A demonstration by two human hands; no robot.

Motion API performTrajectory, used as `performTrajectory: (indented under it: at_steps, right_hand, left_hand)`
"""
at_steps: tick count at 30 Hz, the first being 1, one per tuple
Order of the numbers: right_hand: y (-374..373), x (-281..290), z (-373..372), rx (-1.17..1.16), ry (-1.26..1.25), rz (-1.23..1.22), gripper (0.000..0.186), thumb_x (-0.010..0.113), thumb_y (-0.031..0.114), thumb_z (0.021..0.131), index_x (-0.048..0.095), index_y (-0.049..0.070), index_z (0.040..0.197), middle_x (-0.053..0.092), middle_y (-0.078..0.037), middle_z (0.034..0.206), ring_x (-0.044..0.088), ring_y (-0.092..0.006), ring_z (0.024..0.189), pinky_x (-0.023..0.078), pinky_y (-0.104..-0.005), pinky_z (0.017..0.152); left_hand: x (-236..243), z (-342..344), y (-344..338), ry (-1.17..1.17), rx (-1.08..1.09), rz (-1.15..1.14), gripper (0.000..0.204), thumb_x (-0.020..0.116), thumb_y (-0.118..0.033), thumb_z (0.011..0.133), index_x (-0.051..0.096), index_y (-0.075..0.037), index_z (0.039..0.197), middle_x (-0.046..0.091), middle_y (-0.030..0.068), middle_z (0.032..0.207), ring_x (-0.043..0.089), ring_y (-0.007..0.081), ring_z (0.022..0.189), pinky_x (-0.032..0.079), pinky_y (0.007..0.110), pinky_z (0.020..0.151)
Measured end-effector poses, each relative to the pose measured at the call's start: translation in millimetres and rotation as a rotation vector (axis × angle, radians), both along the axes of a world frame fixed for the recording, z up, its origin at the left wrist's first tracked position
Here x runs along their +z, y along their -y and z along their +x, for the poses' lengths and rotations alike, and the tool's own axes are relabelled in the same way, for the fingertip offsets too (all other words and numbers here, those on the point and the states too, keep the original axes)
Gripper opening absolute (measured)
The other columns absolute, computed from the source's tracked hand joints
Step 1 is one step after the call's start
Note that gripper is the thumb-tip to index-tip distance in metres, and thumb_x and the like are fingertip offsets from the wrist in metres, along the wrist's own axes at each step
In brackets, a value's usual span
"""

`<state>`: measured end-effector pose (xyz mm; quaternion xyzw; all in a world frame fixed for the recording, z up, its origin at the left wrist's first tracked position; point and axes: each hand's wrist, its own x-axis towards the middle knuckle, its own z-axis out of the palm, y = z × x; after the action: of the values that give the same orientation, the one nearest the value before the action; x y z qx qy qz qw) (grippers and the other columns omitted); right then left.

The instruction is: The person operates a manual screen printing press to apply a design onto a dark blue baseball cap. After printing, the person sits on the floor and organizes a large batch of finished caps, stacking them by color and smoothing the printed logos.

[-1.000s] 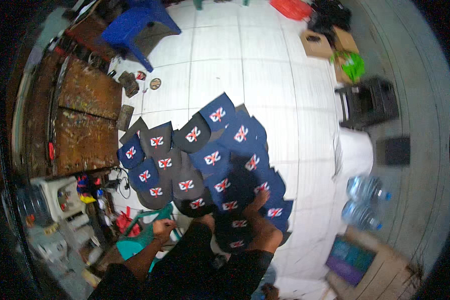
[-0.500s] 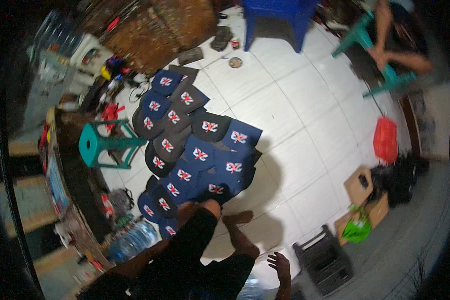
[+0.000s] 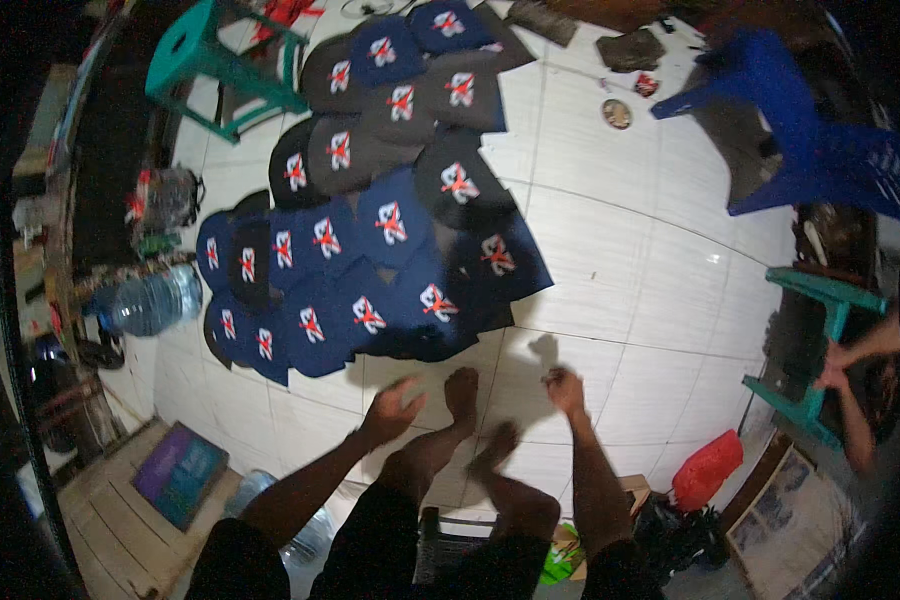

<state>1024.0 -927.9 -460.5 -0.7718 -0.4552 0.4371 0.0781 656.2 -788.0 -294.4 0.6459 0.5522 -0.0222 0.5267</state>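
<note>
Several dark blue, black and grey cloth pieces (image 3: 315, 235) lie overlapping on the tiled floor, each with a rounded edge and a red and white print. My left hand (image 3: 395, 410) is over the floor just short of the nearest pieces. Its fingers are apart and it holds nothing. To the right, past my feet, my right hand (image 3: 565, 388) is raised above the tiles with its fingers drawn together. Anything between those fingers is too small to make out. Neither hand touches the cloth.
A green stool (image 3: 205, 65) stands at the far left, a blue plastic chair (image 3: 800, 130) at the far right. Clear water bottles (image 3: 155, 302) lie at the left. Another person's hands (image 3: 838, 365) rest by a green stool (image 3: 830, 300) at right, near a red bag (image 3: 708, 470).
The view has swung round to the right and lower. My left hand has come into sight. My right hand has moved forward, its spread fingers now drawn together. The cloth pieces look unmoved.
</note>
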Motion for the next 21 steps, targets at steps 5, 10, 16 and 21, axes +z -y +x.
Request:
performTrajectory:
  at_steps: [5, 10, 16, 21]
  right_hand:
    - [-184, -103, 34, 0.082, 0.081, 0.213, 0.045, 0.072, 0.035, 0.081, 0.064, -0.001, 0.106, 0.066, -0.023, 0.101, 0.063, -0.0402, 0.097, 0.049, -0.0458, 0.085]
    - [-278, -168, 0, 0.033, 0.344, 0.324, 0.061, 0.079, 0.036, 0.075, 0.053, -0.001, 0.116, 0.054, -0.022, 0.111, 0.054, -0.0415, 0.104, 0.046, -0.0481, 0.086]
    - [-255, -215, 0, 0.062, 0.310, 0.408, 0.053, 0.080, 0.032, 0.071, 0.057, 0.006, 0.112, 0.055, -0.014, 0.110, 0.053, -0.0373, 0.103, 0.045, -0.0504, 0.083]
    - [-237, -214, 9, 0.037, 0.371, 0.559, 0.055, 0.081, 0.027, 0.069, 0.059, 0.008, 0.116, 0.056, -0.015, 0.112, 0.053, -0.0357, 0.105, 0.044, -0.0486, 0.086]
  left_hand:
    - [-185, 55, -37, -0.235, 0.114, 0.065, 0.065, 0.061, -0.034, 0.090, 0.041, 0.005, 0.137, 0.044, 0.0295, 0.139, 0.042, 0.0406, 0.131, 0.034, 0.042, 0.110]
    - [-309, 113, -55, -0.380, 0.219, 0.301, 0.080, 0.061, -0.040, 0.089, 0.026, 0.003, 0.147, 0.022, 0.0241, 0.154, 0.019, 0.0395, 0.144, 0.019, 0.052, 0.116]
    - [-377, 142, -32, -0.489, 0.284, 0.543, 0.082, 0.061, -0.039, 0.090, 0.020, -0.002, 0.151, 0.016, 0.0174, 0.158, 0.010, 0.0394, 0.146, 0.010, 0.055, 0.117]
    - [-384, 137, -21, -0.489, 0.228, 0.570, 0.070, 0.054, -0.028, 0.095, 0.020, -0.004, 0.151, 0.016, 0.0147, 0.159, 0.010, 0.0393, 0.146, 0.010, 0.055, 0.117]
